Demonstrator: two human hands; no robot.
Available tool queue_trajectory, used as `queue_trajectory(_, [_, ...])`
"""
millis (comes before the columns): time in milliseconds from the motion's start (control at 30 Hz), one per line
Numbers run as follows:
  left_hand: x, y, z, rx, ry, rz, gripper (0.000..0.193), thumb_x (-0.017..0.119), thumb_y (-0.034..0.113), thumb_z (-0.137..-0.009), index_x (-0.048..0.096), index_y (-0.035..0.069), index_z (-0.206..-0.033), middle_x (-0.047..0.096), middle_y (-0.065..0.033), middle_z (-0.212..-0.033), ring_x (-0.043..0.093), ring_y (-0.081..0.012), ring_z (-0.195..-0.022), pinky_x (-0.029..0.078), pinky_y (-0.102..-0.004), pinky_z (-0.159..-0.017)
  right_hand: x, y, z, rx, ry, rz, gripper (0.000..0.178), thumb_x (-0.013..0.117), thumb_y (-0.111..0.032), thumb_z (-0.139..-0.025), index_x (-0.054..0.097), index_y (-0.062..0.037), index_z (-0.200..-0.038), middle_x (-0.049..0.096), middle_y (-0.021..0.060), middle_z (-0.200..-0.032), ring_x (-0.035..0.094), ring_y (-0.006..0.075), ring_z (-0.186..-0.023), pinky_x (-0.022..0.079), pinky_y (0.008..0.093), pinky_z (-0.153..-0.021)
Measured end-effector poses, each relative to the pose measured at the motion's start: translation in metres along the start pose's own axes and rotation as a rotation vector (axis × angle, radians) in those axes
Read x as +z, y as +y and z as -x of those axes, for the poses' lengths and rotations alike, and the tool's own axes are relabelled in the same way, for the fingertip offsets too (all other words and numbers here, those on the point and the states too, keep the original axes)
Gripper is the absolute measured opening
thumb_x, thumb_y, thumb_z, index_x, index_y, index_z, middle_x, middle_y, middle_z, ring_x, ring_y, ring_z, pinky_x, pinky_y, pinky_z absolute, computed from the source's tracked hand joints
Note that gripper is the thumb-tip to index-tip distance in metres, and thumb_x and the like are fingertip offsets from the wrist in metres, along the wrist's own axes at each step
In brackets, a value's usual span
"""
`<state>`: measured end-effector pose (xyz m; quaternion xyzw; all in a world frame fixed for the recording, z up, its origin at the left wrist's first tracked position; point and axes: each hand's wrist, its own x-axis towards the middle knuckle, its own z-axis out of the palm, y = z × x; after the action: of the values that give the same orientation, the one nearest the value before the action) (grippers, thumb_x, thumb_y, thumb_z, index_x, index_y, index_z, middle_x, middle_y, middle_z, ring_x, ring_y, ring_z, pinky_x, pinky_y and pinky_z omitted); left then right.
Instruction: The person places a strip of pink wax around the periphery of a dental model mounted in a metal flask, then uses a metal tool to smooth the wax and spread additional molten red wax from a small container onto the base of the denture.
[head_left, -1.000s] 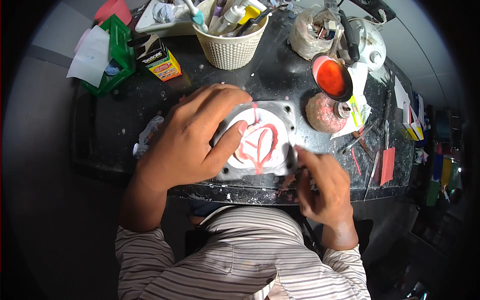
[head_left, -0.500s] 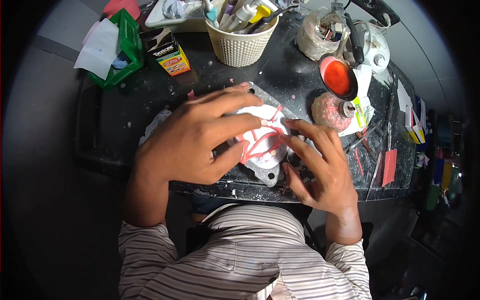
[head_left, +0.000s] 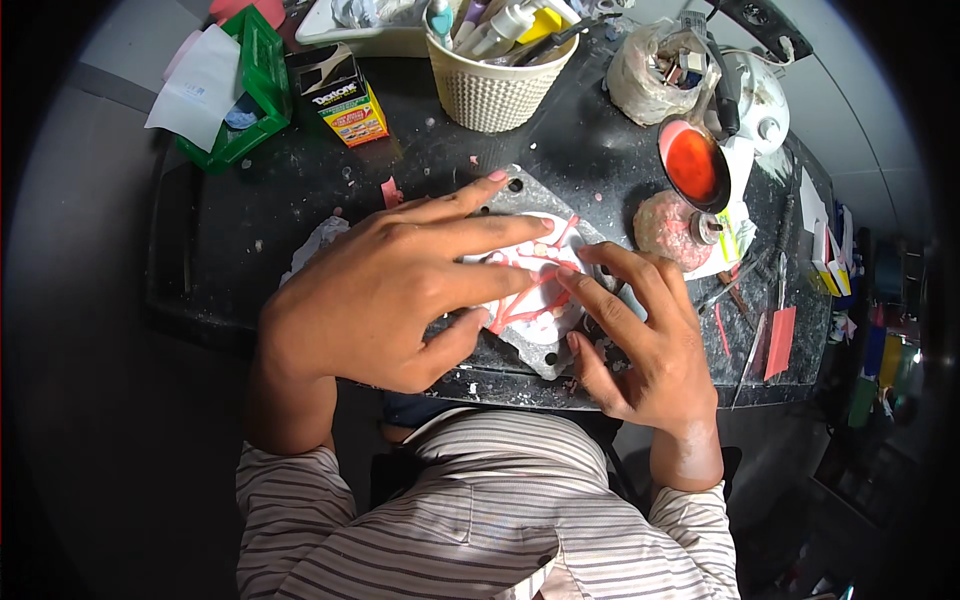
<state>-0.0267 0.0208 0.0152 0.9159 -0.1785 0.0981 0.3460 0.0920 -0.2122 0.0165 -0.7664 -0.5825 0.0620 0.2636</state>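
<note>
A small upright carton stands at the back left of the dark worktable, its top flaps open, its faces black, yellow, green and red; just left of it lies a green box with a white paper sheet against it; a clear plastic bag of small parts sits at the back right.

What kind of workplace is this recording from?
Probably a dental-lab bench. Both the left hand and the right hand press on a grey metal flask with a white cast and pink wax. A pink wax lump and tool basket sit nearby.
</note>
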Motion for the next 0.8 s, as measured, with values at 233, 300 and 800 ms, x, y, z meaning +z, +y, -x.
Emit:
queue_trajectory(233, [-0.003,0.003,0.002,-0.031,0.078,-0.055,0.034,0.062,0.002,-0.067,0.07,-0.002,-0.099,0.066,-0.0196,-0.118,0.059,-0.0423,-0.118,0.043,-0.0528,-0.103,-0.001,0.002,0.003,0.015,-0.001,0.012,0.048,0.071,-0.01,-0.072,0.069,-0.0056,-0.12,0.06,0.0167,-0.122,0.056,0.0317,-0.1,0.047,0.04,-0.089])
queue_trajectory(300, [0.002,0.01,0.006,-0.043,0.102,-0.103,0.031,0.063,0.003,-0.068,0.07,-0.002,-0.097,0.068,-0.0186,-0.112,0.062,-0.0404,-0.114,0.043,-0.0539,-0.102,-0.001,0.003,0.003,0.026,-0.004,-0.003,0.049,0.071,-0.009,-0.072,0.069,-0.0056,-0.12,0.06,0.0163,-0.122,0.056,0.0318,-0.1,0.047,0.0405,-0.089])
queue_trajectory(800, [0.068,0.027,0.03,-0.125,0.326,-0.349,0.042,0.066,0.035,-0.087,0.07,0.0,-0.111,0.067,-0.0113,-0.119,0.057,-0.0332,-0.121,0.032,-0.0563,-0.11,0.001,0.004,-0.001,-0.037,0.014,0.002,0.047,0.072,-0.008,-0.074,0.067,-0.0053,-0.12,0.06,0.0143,-0.121,0.056,0.0297,-0.095,0.049,0.0384,-0.083])
